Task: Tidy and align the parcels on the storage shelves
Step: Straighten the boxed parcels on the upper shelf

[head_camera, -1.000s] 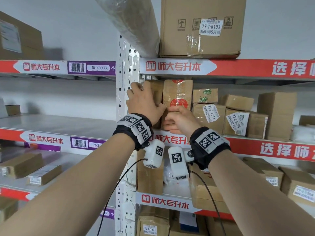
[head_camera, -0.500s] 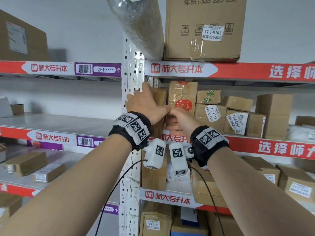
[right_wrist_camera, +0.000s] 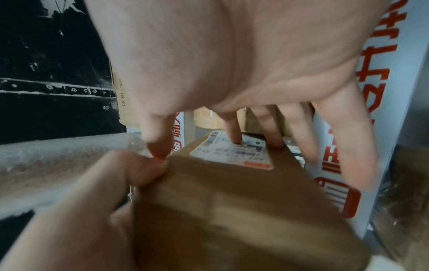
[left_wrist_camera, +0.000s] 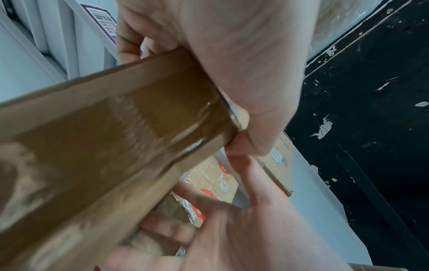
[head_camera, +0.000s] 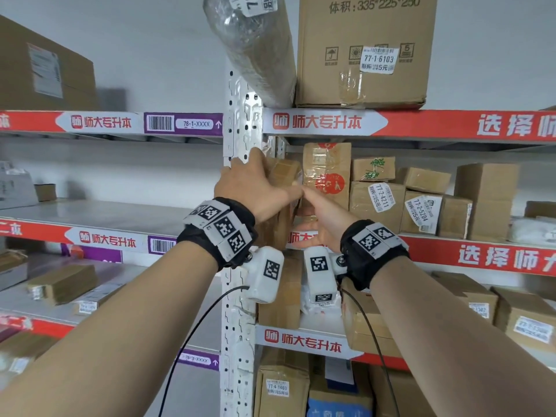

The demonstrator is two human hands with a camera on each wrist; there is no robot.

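Note:
A brown taped parcel (head_camera: 284,173) stands on end at the left end of the second shelf, against the white upright post (head_camera: 237,139). My left hand (head_camera: 255,188) grips it from the front, thumb on its right edge and fingers curled round the far side; the left wrist view shows the same left hand (left_wrist_camera: 220,69) on the parcel (left_wrist_camera: 104,146). My right hand (head_camera: 319,212) lies next to it with straight fingers. In the right wrist view the fingertips (right_wrist_camera: 236,139) touch the labelled face of the parcel (right_wrist_camera: 232,201), and the right thumb meets the left hand (right_wrist_camera: 92,192).
A taped parcel with red print (head_camera: 328,176) stands just right of the held one, followed by a row of labelled boxes (head_camera: 376,203). Above are a large carton (head_camera: 361,55) and a bubble-wrapped roll (head_camera: 255,49). Lower shelves hold more parcels (head_camera: 279,296).
The right hand's fingers have straightened and slid in along the parcel's right face. The left hand has kept its grip. The head view has moved closer and tilted up.

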